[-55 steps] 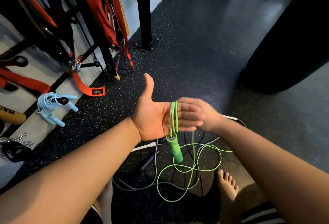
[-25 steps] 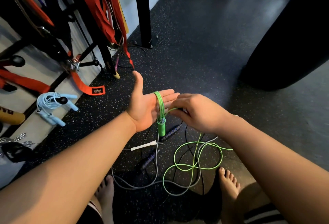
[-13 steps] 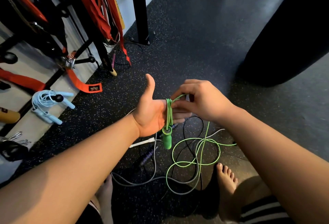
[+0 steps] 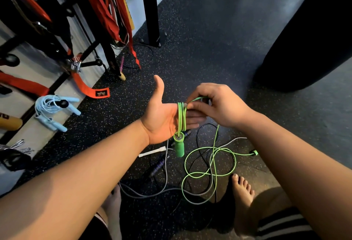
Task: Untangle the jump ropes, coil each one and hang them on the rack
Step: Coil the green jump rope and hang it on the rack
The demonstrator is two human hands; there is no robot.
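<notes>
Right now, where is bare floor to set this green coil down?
Bare floor lies ahead, between the black post and the punching bag, and left, between the orange strap and the left hand. Crowded beneath that hand: the green rope and grey rope overlap.

Bare forearms (image 4: pixel 95 173) and bare feet (image 4: pixel 242 188) — dark shorts (image 4: pixel 282 224) striped in white.

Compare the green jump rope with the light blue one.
The green rope is only partly coiled, wound round the left hand with loops loose on the floor; the light blue rope is fully bundled. The green rope is pinched by the right hand; the light blue rope hangs on a rack peg, untouched. Both have handles matching their cords.
</notes>
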